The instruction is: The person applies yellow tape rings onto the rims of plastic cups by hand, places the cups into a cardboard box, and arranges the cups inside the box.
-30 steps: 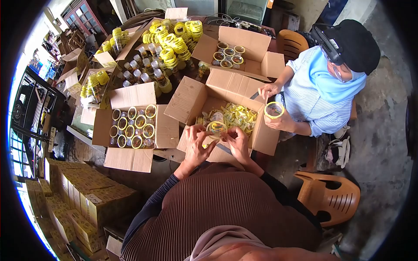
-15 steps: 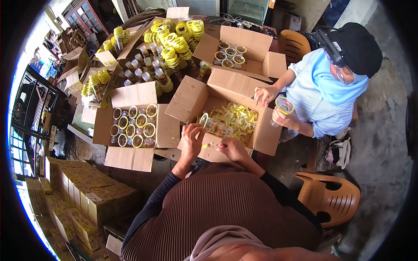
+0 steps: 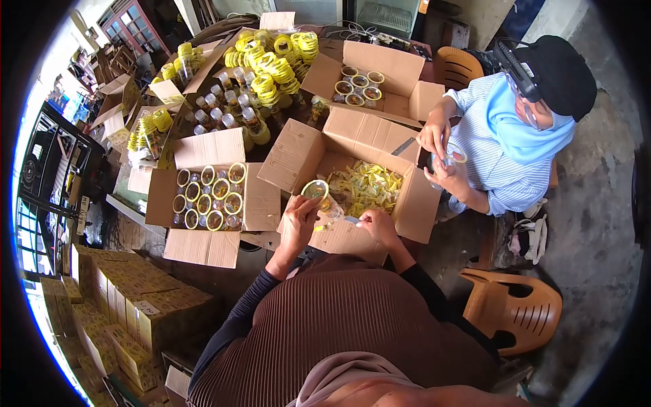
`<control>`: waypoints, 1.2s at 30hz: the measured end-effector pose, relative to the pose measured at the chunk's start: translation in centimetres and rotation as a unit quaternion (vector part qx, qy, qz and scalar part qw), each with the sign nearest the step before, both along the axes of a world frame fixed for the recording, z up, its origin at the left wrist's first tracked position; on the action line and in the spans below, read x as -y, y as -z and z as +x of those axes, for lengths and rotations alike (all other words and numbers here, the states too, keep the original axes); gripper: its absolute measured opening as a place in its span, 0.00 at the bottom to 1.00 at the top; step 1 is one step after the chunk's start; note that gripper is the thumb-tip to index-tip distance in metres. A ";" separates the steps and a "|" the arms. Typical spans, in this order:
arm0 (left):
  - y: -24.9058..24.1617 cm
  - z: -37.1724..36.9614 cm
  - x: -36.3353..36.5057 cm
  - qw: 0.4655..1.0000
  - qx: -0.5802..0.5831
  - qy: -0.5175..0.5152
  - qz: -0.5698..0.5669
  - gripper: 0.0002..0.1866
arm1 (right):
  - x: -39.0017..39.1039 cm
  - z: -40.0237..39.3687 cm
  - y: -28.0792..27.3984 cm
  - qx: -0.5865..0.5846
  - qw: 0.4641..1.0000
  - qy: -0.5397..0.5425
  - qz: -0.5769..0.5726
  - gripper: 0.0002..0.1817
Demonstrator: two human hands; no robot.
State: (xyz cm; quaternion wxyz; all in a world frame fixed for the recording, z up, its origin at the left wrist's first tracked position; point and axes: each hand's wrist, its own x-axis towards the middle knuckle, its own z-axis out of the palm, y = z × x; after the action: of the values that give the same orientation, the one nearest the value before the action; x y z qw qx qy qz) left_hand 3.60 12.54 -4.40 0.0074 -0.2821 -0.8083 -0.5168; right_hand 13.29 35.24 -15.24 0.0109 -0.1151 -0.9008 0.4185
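A clear plastic jar (image 3: 327, 204) with a yellow rim is held by my left hand (image 3: 300, 216), whose fingers grip it near the rim. The jar lies tilted over the front edge of an open carton (image 3: 419, 211) that holds a heap of yellow wrappers (image 3: 366, 188). Close to the jar's lower end is my right hand (image 3: 378, 224), its fingertips pinched on a small pale piece that I cannot make out. A small yellow strip (image 3: 319, 228) lies on the carton's front flap (image 3: 349, 243).
At the left an open carton (image 3: 260, 203) holds several yellow-rimmed jars. Another (image 3: 397, 62) stands behind. Yellow rings (image 3: 270, 68) and upright clear bottles (image 3: 224, 112) fill the back table. A co-worker (image 3: 522, 129) at the right handles a jar. An orange chair (image 3: 512, 311) stands lower right.
The jar in my left hand has turned, its rim now facing up more. My right hand has moved slightly right and up. The co-worker's hands have come together on their jar.
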 end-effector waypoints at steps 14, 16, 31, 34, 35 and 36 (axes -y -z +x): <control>-1.4 1.7 -1.3 0.980 -0.156 -0.033 -0.116 0.09 | 4.4 -1.3 -10.5 -0.366 0.925 0.098 0.007 0.08; -1.4 1.8 -1.6 0.982 -0.152 -0.029 -0.112 0.09 | 5.0 -1.3 -10.7 -0.394 0.914 0.065 0.072 0.09; -1.1 2.3 -1.9 0.984 -0.141 -0.005 -0.110 0.08 | 5.7 -1.4 -9.8 -0.356 0.924 0.022 0.137 0.07; -1.1 2.7 -1.8 0.985 -0.128 0.026 -0.114 0.06 | 5.4 -1.7 -9.5 -0.334 0.930 0.027 0.148 0.07; -0.8 3.3 -1.7 0.985 -0.120 0.045 -0.120 0.06 | 5.1 -1.9 -9.2 -0.319 0.933 0.037 0.163 0.06; -0.6 3.6 -1.9 0.979 -0.156 0.053 -0.123 0.06 | 4.4 -2.2 -9.0 -0.299 0.940 0.037 0.162 0.05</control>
State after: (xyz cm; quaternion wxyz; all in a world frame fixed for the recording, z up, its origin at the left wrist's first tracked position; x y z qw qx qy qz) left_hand 7.21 14.46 -3.81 0.0710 -0.4000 -0.8388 -0.3625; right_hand 11.10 30.80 -6.25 0.3137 -0.0148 -0.9068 0.2813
